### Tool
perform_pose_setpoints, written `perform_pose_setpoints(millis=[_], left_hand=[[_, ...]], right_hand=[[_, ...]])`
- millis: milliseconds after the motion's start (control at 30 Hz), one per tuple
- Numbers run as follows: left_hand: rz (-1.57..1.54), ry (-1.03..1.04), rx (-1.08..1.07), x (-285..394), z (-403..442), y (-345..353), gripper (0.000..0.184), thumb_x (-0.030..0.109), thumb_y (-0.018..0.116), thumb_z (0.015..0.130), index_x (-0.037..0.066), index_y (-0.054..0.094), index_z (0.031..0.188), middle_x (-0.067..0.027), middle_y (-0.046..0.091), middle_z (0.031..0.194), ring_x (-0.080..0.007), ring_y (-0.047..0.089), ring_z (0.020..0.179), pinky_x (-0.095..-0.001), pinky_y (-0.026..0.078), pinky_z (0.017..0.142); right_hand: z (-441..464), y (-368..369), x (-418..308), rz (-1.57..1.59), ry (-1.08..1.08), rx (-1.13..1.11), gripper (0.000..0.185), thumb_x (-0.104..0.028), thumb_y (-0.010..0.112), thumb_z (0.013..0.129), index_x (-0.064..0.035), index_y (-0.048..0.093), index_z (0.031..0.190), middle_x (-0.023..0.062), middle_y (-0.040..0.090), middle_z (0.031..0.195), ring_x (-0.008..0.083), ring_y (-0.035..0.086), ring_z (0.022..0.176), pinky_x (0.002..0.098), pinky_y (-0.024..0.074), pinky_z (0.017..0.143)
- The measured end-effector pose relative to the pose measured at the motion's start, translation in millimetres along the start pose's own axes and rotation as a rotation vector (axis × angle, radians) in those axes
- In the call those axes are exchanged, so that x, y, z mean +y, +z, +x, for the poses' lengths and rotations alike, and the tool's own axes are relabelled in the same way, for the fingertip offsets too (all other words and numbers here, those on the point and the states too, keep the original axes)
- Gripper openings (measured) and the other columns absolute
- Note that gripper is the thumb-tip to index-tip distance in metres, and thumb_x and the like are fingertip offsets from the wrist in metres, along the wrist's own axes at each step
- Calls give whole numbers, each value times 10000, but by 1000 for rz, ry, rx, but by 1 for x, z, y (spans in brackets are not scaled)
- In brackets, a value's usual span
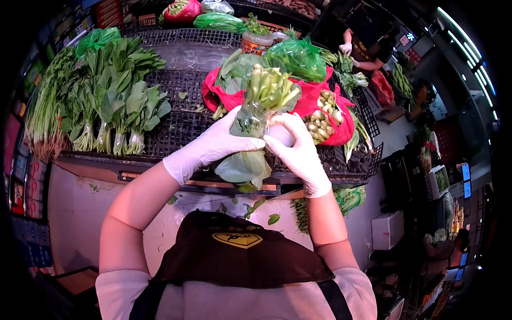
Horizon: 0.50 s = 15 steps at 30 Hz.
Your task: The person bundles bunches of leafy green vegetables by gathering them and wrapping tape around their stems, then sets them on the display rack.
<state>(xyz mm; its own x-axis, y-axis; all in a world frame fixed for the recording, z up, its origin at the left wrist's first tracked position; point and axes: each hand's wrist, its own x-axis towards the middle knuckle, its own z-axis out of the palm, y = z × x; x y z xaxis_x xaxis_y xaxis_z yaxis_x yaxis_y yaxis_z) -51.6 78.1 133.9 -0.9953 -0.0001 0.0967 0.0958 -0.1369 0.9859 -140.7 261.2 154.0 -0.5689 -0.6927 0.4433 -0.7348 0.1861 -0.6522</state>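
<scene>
A bunch of leafy greens [250,114] is held up in front of me, its cut pale stems pointing away and its broad leaves hanging toward me. Clear film or tape shines around its stems. My left hand [221,140], in a white glove, is wrapped around the bunch from the left, thumb across the leaves. My right hand [298,149], also gloved, curls around a pale round thing [281,133] that looks like a roll of tape, pressed against the bunch's right side. The fingertips of both hands nearly meet. Fingers behind the bunch are hidden.
Tied bunches of greens [112,101] line the left of the black crate-like rack [176,114]. Red bags [341,122] of greens and a green bag [298,58] lie beyond my hands. A jar [257,42] stands behind. Another person's gloved hand [345,49] handles greens at upper right.
</scene>
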Motion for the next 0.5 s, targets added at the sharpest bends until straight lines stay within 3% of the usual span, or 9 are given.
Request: perform_pose_setpoints(millis=[33, 67, 133, 267, 300, 367, 433, 467, 500], left_hand=[[-14, 9, 37, -4, 1, -2, 753, 280, 770, 754, 4, 397, 1347, -112, 524, 1251, -189, 492, 1155, -338, 382, 1006], [-28, 18, 73, -13, 4, -7, 722, 231, 774, 750, 8, 412, 1334, -93, 535, 1235, -167, 506, 1125, -326, 399, 986], [17, 17, 131, -18, 5, -18, 625, 155, 749, 761, 14, 460, 1297, -76, 572, 1187, -144, 544, 1060, -313, 428, 955], [95, -10, -35, 14, -8, -40, 551, 107, 728, 748, -1, 503, 1239, -45, 609, 1100, -100, 551, 981, -282, 456, 895], [242, -49, -176, 21, -7, -45, 529, 120, 739, 738, 2, 531, 1210, -36, 621, 1073, -88, 550, 964, -274, 457, 883], [464, -205, -469, 47, -9, -38, 471, 142, 772, 706, 7, 600, 1123, -23, 657, 996, -65, 556, 884, -263, 470, 829], [716, -275, -720, 44, -1, -26, 477, 284, 769, 708, -3, 630, 1063, -76, 681, 912, -134, 606, 814, -297, 483, 776], [869, -396, -827, 46, 3, -18, 496, 343, 761, 713, -4, 638, 1045, -95, 685, 897, -162, 622, 810, -310, 483, 769], [1005, -544, -846, 41, 8, -15, 534, 419, 740, 713, 2, 651, 1034, -122, 687, 869, -202, 639, 836, -322, 478, 774]], right_hand=[[0, -4, -1, 86, -9, -40, 305, -146, 689, 740, -60, 613, 1023, 104, 582, 1048, 292, 560, 970, 393, 353, 1011], [2, -11, 0, 243, 0, -135, 461, -116, 700, 749, -65, 554, 1184, 103, 564, 1119, 284, 542, 1033, 353, 372, 994], [-1, -19, -7, 573, 196, -195, 567, -118, 689, 780, -65, 471, 1300, 109, 570, 1138, 283, 532, 1064, 343, 369, 1003], [4, -20, 16, -135, -58, -324, 589, -278, 652, 850, -88, 430, 1361, 101, 557, 1260, 238, 550, 1123, 483, 153, 1125], [14, -21, 19, -232, 83, -589, 593, -363, 625, 856, -94, 441, 1351, 107, 536, 1298, 215, 539, 1155, 526, 35, 1132], [31, -8, 44, 179, 129, -751, 610, -296, 652, 821, -80, 437, 1350, 117, 550, 1273, 211, 532, 1154, 454, 206, 1106], [47, 2, 38, 625, 201, -887, 698, -130, 744, 739, -68, 424, 1356, 115, 527, 1303, 182, 524, 1150, 354, 342, 1057], [58, 1, 27, 567, 354, -870, 765, -22, 765, 644, -62, 449, 1339, 135, 500, 1338, 167, 493, 1193, 319, 331, 1058], [62, -1, -1, 560, 243, -708, 707, -49, 768, 638, -55, 499, 1292, 147, 508, 1329, 170, 486, 1208, 320, 319, 1066]])
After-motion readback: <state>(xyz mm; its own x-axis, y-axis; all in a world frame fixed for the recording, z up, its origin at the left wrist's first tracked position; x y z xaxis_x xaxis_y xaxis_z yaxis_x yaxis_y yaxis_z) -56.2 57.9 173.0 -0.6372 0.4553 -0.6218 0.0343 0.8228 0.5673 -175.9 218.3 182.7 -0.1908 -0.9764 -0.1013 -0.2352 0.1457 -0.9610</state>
